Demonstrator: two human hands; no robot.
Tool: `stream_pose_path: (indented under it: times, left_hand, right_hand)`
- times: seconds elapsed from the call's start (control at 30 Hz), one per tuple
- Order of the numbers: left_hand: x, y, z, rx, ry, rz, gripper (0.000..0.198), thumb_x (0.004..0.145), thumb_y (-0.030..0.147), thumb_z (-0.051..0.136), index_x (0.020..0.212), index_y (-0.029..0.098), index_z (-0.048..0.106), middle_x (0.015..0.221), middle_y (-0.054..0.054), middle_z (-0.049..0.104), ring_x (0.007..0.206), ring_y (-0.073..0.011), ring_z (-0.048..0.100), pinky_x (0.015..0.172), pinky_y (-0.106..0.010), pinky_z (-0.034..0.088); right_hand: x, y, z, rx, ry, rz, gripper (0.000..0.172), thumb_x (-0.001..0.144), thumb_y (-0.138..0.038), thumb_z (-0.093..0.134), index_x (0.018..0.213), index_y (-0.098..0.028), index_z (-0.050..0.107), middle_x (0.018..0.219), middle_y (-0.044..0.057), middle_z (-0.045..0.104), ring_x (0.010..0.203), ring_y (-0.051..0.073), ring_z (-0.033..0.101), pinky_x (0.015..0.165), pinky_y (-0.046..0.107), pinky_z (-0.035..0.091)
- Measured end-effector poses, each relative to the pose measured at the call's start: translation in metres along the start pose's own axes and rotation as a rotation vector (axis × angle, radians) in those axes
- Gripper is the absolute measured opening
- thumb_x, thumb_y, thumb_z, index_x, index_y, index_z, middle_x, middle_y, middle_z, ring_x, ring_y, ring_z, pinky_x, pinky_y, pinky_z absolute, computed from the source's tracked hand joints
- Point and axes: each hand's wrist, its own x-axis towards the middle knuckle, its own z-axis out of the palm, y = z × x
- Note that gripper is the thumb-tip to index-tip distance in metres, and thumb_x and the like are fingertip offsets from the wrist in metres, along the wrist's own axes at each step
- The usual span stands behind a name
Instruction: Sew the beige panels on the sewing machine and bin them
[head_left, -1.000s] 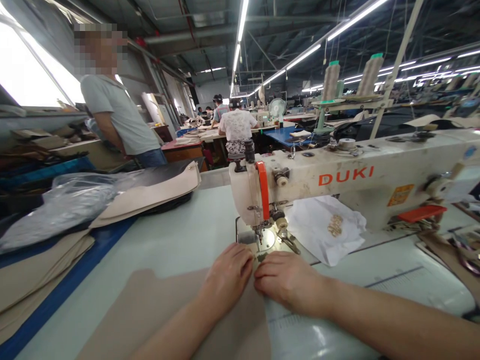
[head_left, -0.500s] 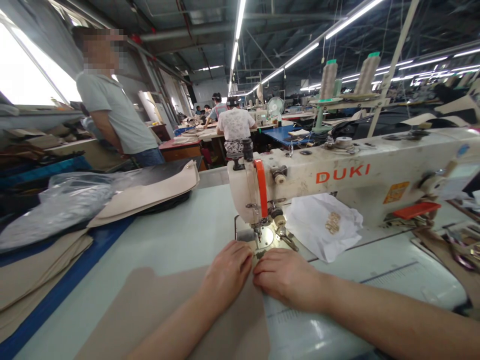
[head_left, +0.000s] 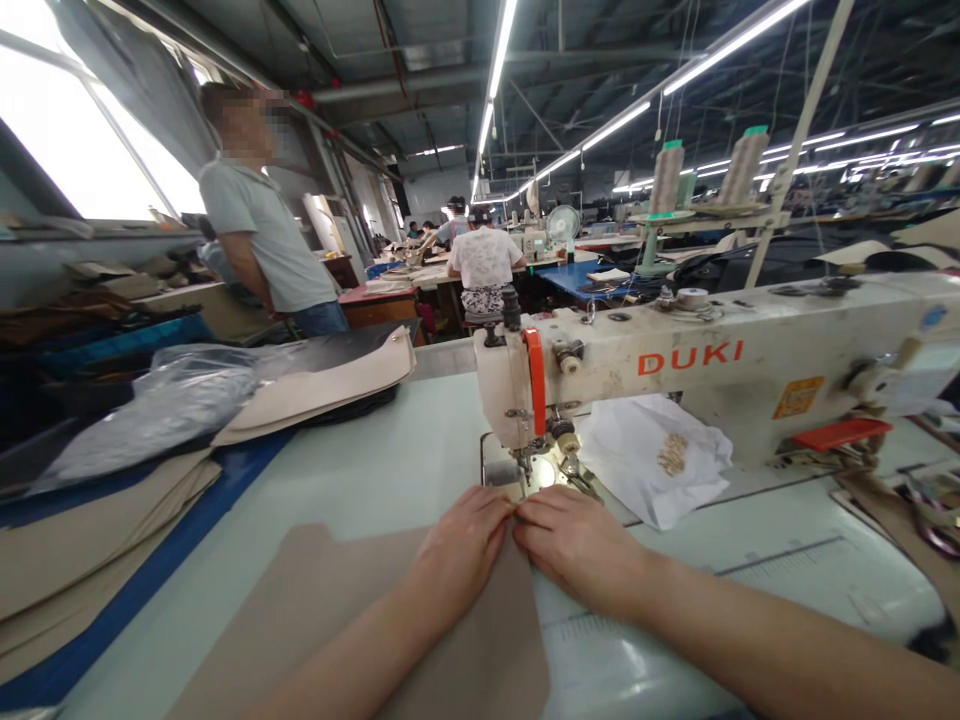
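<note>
Well, judge the broad, flat, taupe, leather-like panel (head_left: 337, 575), lying left of and nearer than the white, orange-lettered sewing machine (head_left: 675, 365), as light, flexible, apt to slide over the smooth, pale green tabletop (head_left: 375, 440). Take hold by the edge nearest the machine, pressing flat rather than lifting. Find there the curled, bare left hand (head_left: 465, 537), then, just beside, the equally curled right hand (head_left: 576, 543); with fingertips hidden, cannot tell whether pinching or merely pressing.

My left hand (head_left: 461, 530) and right hand (head_left: 585, 550) sit side by side at the panel's (head_left: 360, 600) far end, before the sewing machine (head_left: 501, 390). A sheet (head_left: 626, 465) lies under its arm (head_left: 690, 335), thread cones (head_left: 667, 180) stand behind it, stacked pieces (head_left: 97, 550) lie to my left.
</note>
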Motion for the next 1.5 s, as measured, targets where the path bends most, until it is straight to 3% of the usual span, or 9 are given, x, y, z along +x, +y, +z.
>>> stream_pose_path:
  times: [0.3, 0.6, 0.9, 1.5]
  left_hand:
    - [-0.003, -0.005, 0.007, -0.018, 0.045, -0.003, 0.019, 0.087, 0.012, 0.044, 0.09, 0.019, 0.061, 0.091, -0.006, 0.066, 0.087, -0.0182, 0.06, 0.081, -0.034, 0.052]
    - [0.019, -0.007, 0.016, -0.011, 0.051, 0.029, 0.018, 0.089, 0.015, 0.044, 0.093, 0.018, 0.062, 0.094, -0.006, 0.068, 0.09, -0.0188, 0.06, 0.084, -0.035, 0.052]
    - [0.028, -0.021, 0.022, -0.004, 0.081, 0.038, 0.02, 0.089, 0.016, 0.044, 0.093, 0.018, 0.064, 0.092, -0.007, 0.067, 0.09, -0.0183, 0.06, 0.084, -0.034, 0.052]
    - [0.029, -0.027, 0.022, 0.014, 0.107, 0.054, 0.023, 0.09, 0.019, 0.044, 0.092, 0.018, 0.067, 0.093, -0.007, 0.069, 0.089, -0.0184, 0.062, 0.084, -0.034, 0.053]
  right_hand:
    - [0.001, 0.001, -0.003, -0.013, -0.078, 0.019, 0.011, 0.09, -0.02, 0.053, 0.085, -0.015, 0.061, 0.088, 0.005, 0.062, 0.087, 0.018, 0.053, 0.083, 0.032, 0.041]
    - [0.006, 0.021, -0.017, -0.075, -0.206, 0.027, 0.006, 0.087, -0.017, 0.057, 0.086, -0.014, 0.062, 0.091, 0.006, 0.065, 0.091, 0.021, 0.056, 0.085, 0.033, 0.043]
    - [0.003, 0.035, 0.0, 0.036, -0.124, 0.067, 0.007, 0.087, -0.015, 0.057, 0.093, -0.012, 0.061, 0.1, 0.007, 0.064, 0.098, 0.019, 0.055, 0.091, 0.031, 0.041]
    - [0.005, 0.033, -0.001, 0.047, -0.124, 0.111, 0.007, 0.087, -0.014, 0.058, 0.093, -0.011, 0.061, 0.102, 0.009, 0.064, 0.098, 0.02, 0.057, 0.088, 0.032, 0.044]
